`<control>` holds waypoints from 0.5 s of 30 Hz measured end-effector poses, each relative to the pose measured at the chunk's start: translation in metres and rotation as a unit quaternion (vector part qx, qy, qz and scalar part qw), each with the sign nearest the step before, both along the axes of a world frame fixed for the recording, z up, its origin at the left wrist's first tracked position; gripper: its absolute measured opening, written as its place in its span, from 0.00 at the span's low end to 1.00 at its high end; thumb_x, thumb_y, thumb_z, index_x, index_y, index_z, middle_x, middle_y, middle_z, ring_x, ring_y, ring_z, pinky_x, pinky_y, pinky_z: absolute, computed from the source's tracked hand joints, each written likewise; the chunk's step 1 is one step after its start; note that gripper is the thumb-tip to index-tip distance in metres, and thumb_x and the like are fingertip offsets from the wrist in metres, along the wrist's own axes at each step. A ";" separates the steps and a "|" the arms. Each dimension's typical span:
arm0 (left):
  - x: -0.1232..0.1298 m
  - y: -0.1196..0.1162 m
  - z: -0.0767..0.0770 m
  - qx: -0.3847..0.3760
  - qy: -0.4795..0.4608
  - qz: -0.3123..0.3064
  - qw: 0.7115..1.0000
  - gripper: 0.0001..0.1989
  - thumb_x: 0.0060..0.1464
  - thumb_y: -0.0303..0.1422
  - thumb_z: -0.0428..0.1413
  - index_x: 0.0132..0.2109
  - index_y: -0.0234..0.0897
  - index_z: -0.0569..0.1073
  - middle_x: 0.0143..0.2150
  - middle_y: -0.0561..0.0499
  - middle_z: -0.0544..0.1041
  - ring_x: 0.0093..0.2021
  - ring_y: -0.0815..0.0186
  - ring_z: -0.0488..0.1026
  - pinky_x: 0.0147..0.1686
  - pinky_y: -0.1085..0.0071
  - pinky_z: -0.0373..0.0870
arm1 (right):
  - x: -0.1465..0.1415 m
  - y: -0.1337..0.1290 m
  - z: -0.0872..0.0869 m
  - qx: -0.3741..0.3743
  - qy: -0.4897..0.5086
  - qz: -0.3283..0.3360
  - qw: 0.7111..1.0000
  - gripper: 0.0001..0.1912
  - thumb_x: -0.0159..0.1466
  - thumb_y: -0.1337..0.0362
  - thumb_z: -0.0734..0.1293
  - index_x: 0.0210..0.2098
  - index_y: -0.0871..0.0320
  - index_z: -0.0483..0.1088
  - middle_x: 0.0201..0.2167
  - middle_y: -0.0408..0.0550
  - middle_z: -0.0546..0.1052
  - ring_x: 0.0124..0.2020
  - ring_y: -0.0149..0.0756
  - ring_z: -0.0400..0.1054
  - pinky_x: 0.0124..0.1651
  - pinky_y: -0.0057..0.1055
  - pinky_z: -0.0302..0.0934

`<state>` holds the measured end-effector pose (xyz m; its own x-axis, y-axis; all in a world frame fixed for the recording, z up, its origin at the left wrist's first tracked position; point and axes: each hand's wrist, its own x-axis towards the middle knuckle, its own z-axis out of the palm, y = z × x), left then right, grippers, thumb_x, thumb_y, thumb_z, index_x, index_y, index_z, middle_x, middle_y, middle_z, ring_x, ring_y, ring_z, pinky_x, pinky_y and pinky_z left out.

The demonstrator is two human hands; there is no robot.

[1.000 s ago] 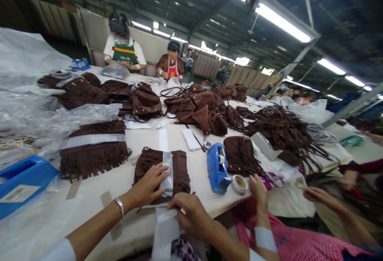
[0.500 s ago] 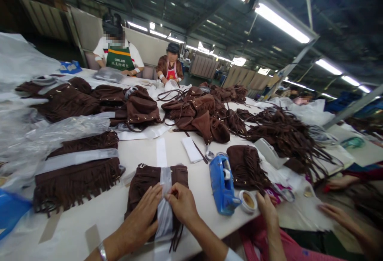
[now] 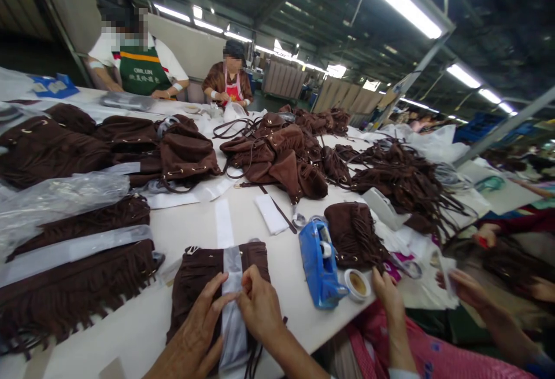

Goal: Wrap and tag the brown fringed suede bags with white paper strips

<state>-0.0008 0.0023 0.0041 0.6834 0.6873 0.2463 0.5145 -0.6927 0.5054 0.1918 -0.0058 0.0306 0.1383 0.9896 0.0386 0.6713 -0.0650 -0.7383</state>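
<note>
A dark brown fringed bag (image 3: 191,278) lies flat on the white table (image 3: 182,228), with a pale translucent strip (image 3: 233,332) running lengthwise over its middle. My left hand (image 3: 197,324) rests on the bag's left part, fingers spread, its index fingertip and thumb at the strip. On the strip's right edge my right hand (image 3: 260,304) is closed in a pinch; what lies between its fingertips is too small to make out.
Right of the bag stand a blue tape dispenser (image 3: 321,263) and a tape roll (image 3: 358,285). A neighbour's hands (image 3: 388,295) are beyond them. Brown bags (image 3: 277,153) are heaped behind; wrapped fringed pieces (image 3: 87,286) lie left. Two people work across the table.
The view has shifted, so the far people and bags appear further left. My left hand has slid lower with its fingers more apart; my right hand stays pinched at the strip.
</note>
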 end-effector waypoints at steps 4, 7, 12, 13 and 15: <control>-0.002 0.005 -0.011 0.031 0.010 -0.031 0.999 0.35 0.55 0.26 0.50 0.68 0.48 0.55 0.75 0.47 0.45 0.73 0.48 0.46 0.66 0.44 0.60 | 0.000 -0.001 -0.003 0.017 -0.022 0.014 1.000 0.10 0.58 0.75 0.63 0.34 0.52 0.68 0.30 0.40 0.74 0.32 0.34 0.70 0.36 0.28 0.56; -0.003 0.009 -0.019 0.060 -0.001 -0.048 0.997 0.33 0.55 0.26 0.50 0.67 0.47 0.57 0.72 0.46 0.54 0.73 0.50 0.47 0.67 0.42 0.57 | -0.001 -0.002 -0.004 0.010 -0.028 0.004 1.000 0.12 0.58 0.74 0.64 0.37 0.52 0.71 0.32 0.40 0.75 0.33 0.34 0.70 0.37 0.28 0.56; 0.001 0.007 -0.016 0.077 -0.057 -0.026 0.995 0.25 0.57 0.26 0.46 0.62 0.45 0.64 0.67 0.46 0.62 0.71 0.53 0.53 0.67 0.47 0.57 | -0.003 -0.002 -0.002 -0.006 -0.039 -0.002 0.999 0.14 0.58 0.74 0.65 0.41 0.52 0.72 0.34 0.40 0.76 0.35 0.34 0.70 0.39 0.28 0.57; 0.002 0.007 -0.015 0.078 -0.058 -0.020 0.995 0.23 0.60 0.27 0.46 0.60 0.44 0.66 0.66 0.47 0.63 0.70 0.54 0.54 0.68 0.49 0.57 | -0.003 -0.003 -0.002 -0.008 -0.043 -0.004 0.999 0.14 0.59 0.74 0.64 0.41 0.52 0.72 0.35 0.41 0.76 0.35 0.34 0.70 0.39 0.28 0.58; 0.005 0.007 -0.012 0.091 -0.054 -0.014 0.994 0.17 0.63 0.32 0.49 0.58 0.45 0.68 0.64 0.48 0.66 0.70 0.56 0.55 0.67 0.55 0.60 | -0.004 -0.003 -0.001 -0.010 -0.050 -0.001 0.999 0.14 0.59 0.73 0.64 0.41 0.52 0.72 0.36 0.42 0.76 0.35 0.34 0.71 0.39 0.28 0.59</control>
